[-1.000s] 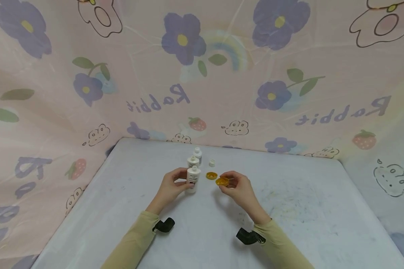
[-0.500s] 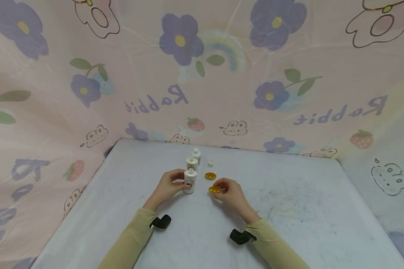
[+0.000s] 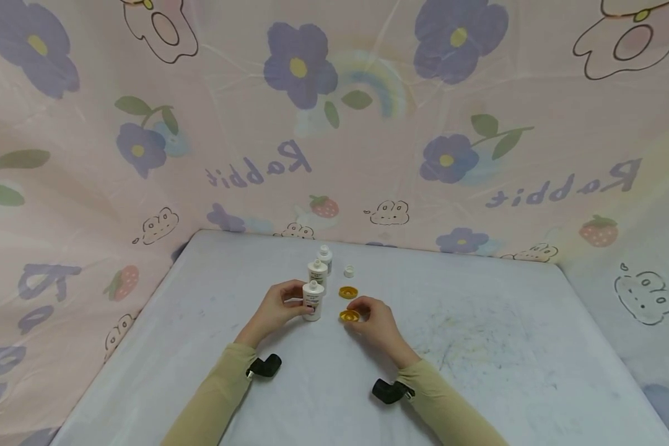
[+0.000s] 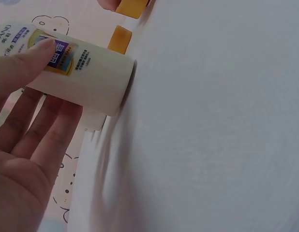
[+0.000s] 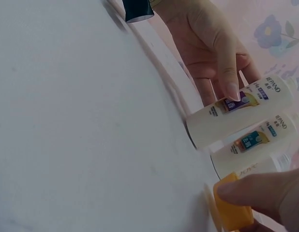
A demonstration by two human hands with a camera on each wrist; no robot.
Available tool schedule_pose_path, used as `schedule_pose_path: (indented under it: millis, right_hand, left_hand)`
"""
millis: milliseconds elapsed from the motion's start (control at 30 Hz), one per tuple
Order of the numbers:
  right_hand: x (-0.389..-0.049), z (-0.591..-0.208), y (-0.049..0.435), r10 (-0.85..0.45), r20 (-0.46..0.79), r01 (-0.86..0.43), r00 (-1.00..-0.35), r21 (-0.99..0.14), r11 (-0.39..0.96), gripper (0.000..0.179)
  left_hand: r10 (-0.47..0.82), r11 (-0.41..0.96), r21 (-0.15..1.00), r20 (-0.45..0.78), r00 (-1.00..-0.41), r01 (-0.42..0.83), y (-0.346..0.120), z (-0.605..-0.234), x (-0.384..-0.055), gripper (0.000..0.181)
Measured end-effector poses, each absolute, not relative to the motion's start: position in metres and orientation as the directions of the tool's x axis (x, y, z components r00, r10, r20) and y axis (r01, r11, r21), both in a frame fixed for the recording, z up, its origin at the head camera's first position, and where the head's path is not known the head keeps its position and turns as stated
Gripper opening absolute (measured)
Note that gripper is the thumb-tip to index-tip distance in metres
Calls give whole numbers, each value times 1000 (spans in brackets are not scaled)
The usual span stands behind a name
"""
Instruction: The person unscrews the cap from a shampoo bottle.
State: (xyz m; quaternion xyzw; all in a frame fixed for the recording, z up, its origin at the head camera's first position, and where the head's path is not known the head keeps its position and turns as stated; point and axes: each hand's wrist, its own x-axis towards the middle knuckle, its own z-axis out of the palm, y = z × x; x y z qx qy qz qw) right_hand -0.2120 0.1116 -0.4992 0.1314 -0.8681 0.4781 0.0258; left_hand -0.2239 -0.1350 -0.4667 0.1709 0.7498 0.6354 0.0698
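My left hand (image 3: 279, 305) grips a small white lotion bottle (image 3: 313, 302), thumb on its purple label; the bottle stands upright, its base at the tabletop, with a bare nozzle on top. Just behind it is a second white bottle (image 3: 317, 273), its label teal in the right wrist view. A third white bottle (image 3: 325, 255) is farthest back. To the right, my right hand (image 3: 378, 322) pinches a yellow-orange cap (image 5: 235, 203) between thumb and fingers, low over the table. I cannot tell whether this cap touches the surface. Another yellow-orange cap (image 3: 348, 292) lies behind it.
A small white cap (image 3: 349, 271) sits on the white table (image 3: 479, 371) right of the rear bottle. Patterned pink cloth (image 3: 357, 155) hangs behind and at the sides. A black wrist camera (image 3: 266, 365) is on the left sleeve, another (image 3: 389, 391) on the right.
My right hand has moved left and nearer to me with the cap, closer to the front bottle. The left hand and its bottle have shifted slightly left and down. The view has shifted a little.
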Motion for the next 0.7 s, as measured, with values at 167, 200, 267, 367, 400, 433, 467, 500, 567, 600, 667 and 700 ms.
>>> schedule_pose_path:
  millis: [167, 200, 267, 367, 400, 433, 467, 500, 567, 600, 667, 700]
  right_hand:
    - [-214, -501, 109, -192, 159, -238, -968, -819, 522, 27]
    - [-214, -502, 108, -193, 161, -241, -968, -814, 529, 27]
    - [-214, -503, 108, -197, 166, -248, -966, -803, 541, 27]
    - [-214, -503, 107, -200, 163, -249, -966, -795, 553, 27]
    - [-214, -504, 106, -201, 162, -249, -966, -792, 558, 27]
    - [-214, -503, 106, -203, 157, -246, -966, -792, 558, 27]
    - [-214, -503, 106, -205, 154, -245, -967, -790, 562, 27]
    - [-213, -503, 106, -206, 148, -241, -967, -792, 561, 27]
    - [-213, -503, 105, -210, 145, -241, -967, -789, 565, 27]
    - [-213, -502, 105, -211, 145, -242, -967, -789, 565, 26]
    - [-212, -502, 105, -213, 149, -246, -966, -787, 566, 26]
    - [-212, -502, 105, -212, 152, -248, -965, -785, 568, 27]
  left_hand:
    - [348, 140, 972, 129, -929, 187, -137, -483, -231, 44]
    - [348, 142, 972, 129, -929, 189, -137, -486, -233, 44]
    - [348, 137, 972, 132, -928, 189, -138, -493, -236, 44]
    - [363, 132, 971, 139, -921, 199, -136, -482, -230, 41]
    - [366, 132, 972, 136, -920, 196, -135, -478, -228, 41]
    - [370, 132, 972, 134, -919, 195, -135, -475, -226, 41]
    - [374, 136, 971, 131, -918, 194, -135, -473, -225, 41]
    - [378, 143, 970, 132, -916, 198, -135, -470, -224, 40]
    - [382, 153, 969, 123, -916, 194, -135, -470, -223, 40]
    - [383, 156, 969, 120, -916, 192, -135, -472, -225, 40]
    - [385, 151, 969, 125, -914, 196, -136, -479, -228, 40]
    - [385, 145, 969, 130, -914, 199, -136, -483, -229, 40]
